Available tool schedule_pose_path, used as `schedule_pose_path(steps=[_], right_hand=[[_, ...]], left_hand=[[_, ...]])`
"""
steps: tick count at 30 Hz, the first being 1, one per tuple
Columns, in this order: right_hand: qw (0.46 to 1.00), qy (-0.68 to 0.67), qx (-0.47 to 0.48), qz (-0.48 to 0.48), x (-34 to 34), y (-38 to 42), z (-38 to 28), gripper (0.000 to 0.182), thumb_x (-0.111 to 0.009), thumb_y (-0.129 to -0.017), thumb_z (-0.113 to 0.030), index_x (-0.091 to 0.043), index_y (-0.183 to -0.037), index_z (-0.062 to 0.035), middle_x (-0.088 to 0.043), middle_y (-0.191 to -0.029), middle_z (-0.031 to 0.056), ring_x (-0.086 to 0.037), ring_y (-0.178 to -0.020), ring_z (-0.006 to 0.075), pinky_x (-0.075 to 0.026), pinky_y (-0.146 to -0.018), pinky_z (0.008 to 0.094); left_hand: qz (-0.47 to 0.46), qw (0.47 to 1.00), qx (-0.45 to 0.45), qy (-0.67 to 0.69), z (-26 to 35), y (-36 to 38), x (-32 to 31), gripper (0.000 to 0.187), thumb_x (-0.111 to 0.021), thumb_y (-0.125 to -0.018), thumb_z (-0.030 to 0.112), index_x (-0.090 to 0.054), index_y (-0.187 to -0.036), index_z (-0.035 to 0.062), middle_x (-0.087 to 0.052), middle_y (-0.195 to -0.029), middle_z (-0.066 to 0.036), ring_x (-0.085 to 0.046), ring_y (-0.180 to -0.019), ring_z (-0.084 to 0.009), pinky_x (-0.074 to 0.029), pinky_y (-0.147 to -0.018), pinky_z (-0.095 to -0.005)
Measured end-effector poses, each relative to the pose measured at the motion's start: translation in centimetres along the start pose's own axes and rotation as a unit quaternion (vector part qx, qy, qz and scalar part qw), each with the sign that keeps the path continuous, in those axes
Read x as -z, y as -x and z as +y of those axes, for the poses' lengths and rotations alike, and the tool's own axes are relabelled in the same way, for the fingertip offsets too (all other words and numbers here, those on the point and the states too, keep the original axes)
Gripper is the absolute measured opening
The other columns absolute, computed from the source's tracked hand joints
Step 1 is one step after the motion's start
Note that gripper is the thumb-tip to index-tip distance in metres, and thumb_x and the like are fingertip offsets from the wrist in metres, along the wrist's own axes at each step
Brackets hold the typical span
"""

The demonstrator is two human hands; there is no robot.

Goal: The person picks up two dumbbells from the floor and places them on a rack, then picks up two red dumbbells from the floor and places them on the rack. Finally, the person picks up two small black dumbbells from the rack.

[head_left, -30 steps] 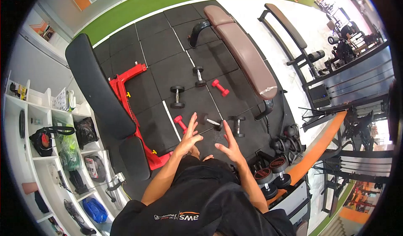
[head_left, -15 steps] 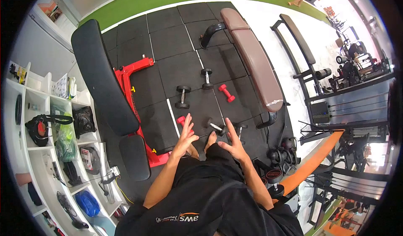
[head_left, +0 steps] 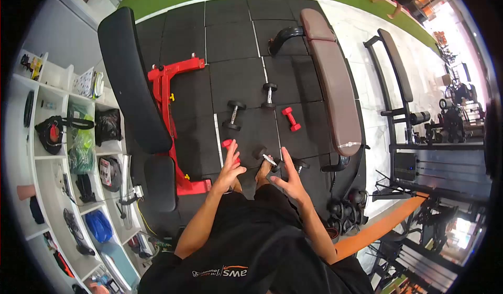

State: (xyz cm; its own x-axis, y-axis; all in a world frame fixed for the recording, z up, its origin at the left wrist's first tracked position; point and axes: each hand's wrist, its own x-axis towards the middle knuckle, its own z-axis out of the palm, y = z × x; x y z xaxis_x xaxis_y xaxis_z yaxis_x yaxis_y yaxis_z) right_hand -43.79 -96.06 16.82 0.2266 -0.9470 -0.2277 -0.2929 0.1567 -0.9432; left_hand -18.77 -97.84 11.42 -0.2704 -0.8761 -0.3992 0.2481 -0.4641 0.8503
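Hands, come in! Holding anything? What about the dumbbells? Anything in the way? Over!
Left hand, right hand: open, empty. Nearer red dumbbell on floor, partly hidden behind left hand. Foot close by silver-handled dumbbell; might get in the way.

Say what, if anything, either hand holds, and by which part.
Nothing is held: the left hand and the right hand are both open and empty.

Near five o'clock, a dumbbell (head_left: 268,159) shows a shiny metal bar and dull heads; the red dumbbell (head_left: 291,119) at two looks smooth-coated. The floor mats (head_left: 238,82) look matt and rubbery. Ten o'clock: glossy painted-metal frame (head_left: 163,96). Further out at two: smooth, leather-like seat (head_left: 338,92). Six: matt cloth shirt (head_left: 251,247).
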Motion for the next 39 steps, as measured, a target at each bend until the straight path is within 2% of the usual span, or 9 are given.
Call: schedule_pose_path(steps=[6,11,16,19,23,25,28,31,39], right_hand=[[0.997,0.047,0.046,-0.031,3.9,-3.0,2.0,0.100,-0.078,-0.076,-0.021,-0.019,-0.156,-0.0082,-0.015,-0.162,0.0197,-0.031,-0.144,0.0330,-0.028,-0.116,0.0427],[0.994,0.058,0.045,-0.078,5.6,-5.1,4.4,0.100,-0.078,-0.076,-0.022,-0.020,-0.156,-0.0079,-0.014,-0.162,0.0210,-0.019,-0.149,0.0352,-0.024,-0.117,0.0434],[0.991,0.051,0.029,-0.120,5.4,-6.3,5.0,0.100,-0.078,-0.076,-0.022,-0.019,-0.156,-0.0076,-0.013,-0.162,0.0214,-0.014,-0.150,0.0350,-0.022,-0.118,0.0434],[0.990,0.065,0.020,-0.124,4.5,-6.9,5.4,0.100,-0.078,-0.076,-0.023,-0.019,-0.156,-0.0076,-0.013,-0.162,0.0217,-0.013,-0.150,0.0350,-0.022,-0.118,0.0434],[0.989,0.075,0.007,-0.128,2.8,-8.0,6.3,0.102,-0.079,-0.075,-0.023,-0.019,-0.156,-0.0073,-0.013,-0.161,0.0223,-0.013,-0.150,0.0365,-0.022,-0.118,0.0437],[0.988,0.073,0.002,-0.134,1.5,-8.8,7.4,0.102,-0.080,-0.075,-0.024,-0.020,-0.156,-0.0070,-0.013,-0.161,0.0225,-0.013,-0.150,0.0374,-0.021,-0.118,0.0442],[0.985,0.085,-0.005,-0.150,-0.7,-10.4,9.5,0.103,-0.080,-0.074,-0.025,-0.020,-0.155,-0.0066,-0.013,-0.161,0.0233,-0.013,-0.150,0.0384,-0.020,-0.119,0.0453],[0.984,0.074,0.006,-0.160,-3.4,-12.3,13.7,0.103,-0.080,-0.073,-0.024,-0.020,-0.155,-0.0065,-0.014,-0.161,0.0236,-0.012,-0.150,0.0390,-0.019,-0.119,0.0469],[0.976,0.085,-0.021,-0.201,-9.7,-17.9,26.0,0.106,-0.080,-0.071,-0.022,-0.018,-0.156,-0.0070,-0.013,-0.161,0.0234,-0.011,-0.150,0.0404,-0.016,-0.119,0.0491]], left_hand=[[0.048,0.999,0.008,-0.007,-1.4,-0.7,-2.5,0.104,-0.065,-0.076,0.006,-0.005,-0.159,0.0233,-0.007,-0.165,-0.014,-0.013,-0.150,-0.0354,-0.021,-0.116,-0.0514],[0.109,0.993,0.022,0.029,-1.5,-0.8,-4.1,0.102,-0.066,-0.080,0.005,-0.004,-0.159,0.0224,-0.007,-0.164,-0.014,-0.012,-0.150,-0.0348,-0.021,-0.115,-0.0505],[0.147,0.988,0.017,0.034,-3.1,-0.8,-4.3,0.101,-0.070,-0.082,0.006,-0.006,-0.159,0.0229,-0.009,-0.163,-0.014,-0.011,-0.150,-0.0357,-0.023,-0.115,-0.0530],[0.166,0.985,0.032,0.023,-4.0,-1.4,-4.0,0.098,-0.069,-0.084,0.006,-0.006,-0.159,0.0210,-0.012,-0.162,-0.014,-0.019,-0.149,-0.0297,-0.028,-0.113,-0.0462],[0.191,0.980,0.055,0.017,-5.2,-2.9,-2.4,0.102,-0.072,-0.082,0.008,-0.006,-0.158,0.0206,-0.013,-0.162,-0.015,-0.018,-0.149,-0.0328,-0.027,-0.114,-0.0483],[0.206,0.976,0.056,0.033,-7.4,-4.0,-0.6,0.106,-0.076,-0.079,0.014,-0.006,-0.158,0.0215,-0.014,-0.162,-0.016,-0.015,-0.149,-0.0372,-0.024,-0.115,-0.0533],[0.239,0.968,0.038,0.070,-11.2,-5.9,2.1,0.104,-0.076,-0.080,0.014,-0.006,-0.158,0.0176,-0.015,-0.160,-0.021,-0.016,-0.148,-0.0365,-0.022,-0.117,-0.0488],[0.279,0.941,0.089,0.171,-15.5,-8.3,4.8,0.102,-0.075,-0.082,0.013,-0.006,-0.157,0.0145,-0.017,-0.159,-0.024,-0.018,-0.148,-0.0356,-0.020,-0.118,-0.0455],[0.334,0.913,0.163,0.164,-30.5,-16.5,13.8,0.106,-0.078,-0.079,0.013,-0.007,-0.157,0.0141,-0.019,-0.159,-0.022,-0.023,-0.146,-0.0341,-0.021,-0.117,-0.0451]])
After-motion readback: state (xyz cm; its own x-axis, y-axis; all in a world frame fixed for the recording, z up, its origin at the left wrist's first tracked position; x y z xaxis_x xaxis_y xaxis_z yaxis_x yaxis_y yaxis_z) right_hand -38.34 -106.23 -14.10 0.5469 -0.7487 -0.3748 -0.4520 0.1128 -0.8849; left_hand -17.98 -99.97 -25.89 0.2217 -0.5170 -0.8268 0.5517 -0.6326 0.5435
